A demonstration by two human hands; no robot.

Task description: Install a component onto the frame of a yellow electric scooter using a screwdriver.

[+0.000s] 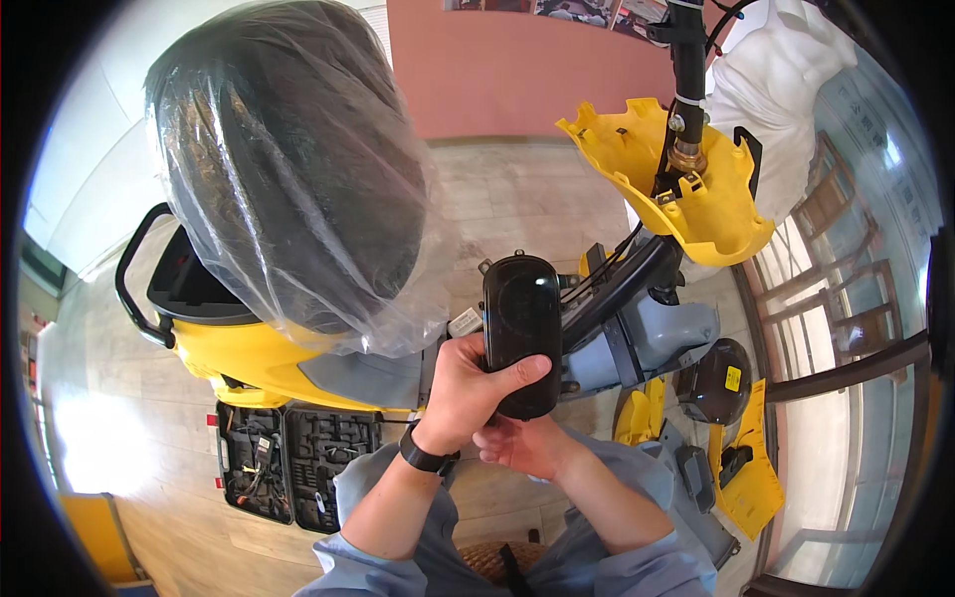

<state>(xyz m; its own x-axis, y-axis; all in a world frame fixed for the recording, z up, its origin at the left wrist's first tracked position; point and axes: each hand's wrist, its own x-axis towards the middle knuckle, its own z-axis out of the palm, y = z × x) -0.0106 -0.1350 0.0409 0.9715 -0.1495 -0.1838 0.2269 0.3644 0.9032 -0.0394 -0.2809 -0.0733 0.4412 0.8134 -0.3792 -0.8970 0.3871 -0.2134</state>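
In my left hand point(460, 390) is a glossy black oblong instrument panel point(522, 298) with rounded ends and small tabs at its top edge. The thumb lies across its front, and the other fingers are hidden behind it. My right hand point(527, 446) is closed just below the panel's lower end, with its fingers curled. Whatever it pinches there cannot be made out. Beyond the hands stands a partly dismantled yellow scooter point(244, 348). Its black frame tube point(607, 316) shows behind the panel, with cables alongside.
A plastic-wrapped black seat point(298, 169) rises at the left. Yellow front shell point(696, 214) surrounds the steering column point(686, 90). An open tool case point(288, 463) lies on the floor at left. Loose yellow cover point(751, 493) and a dark rounded part point(714, 381) lie at right.
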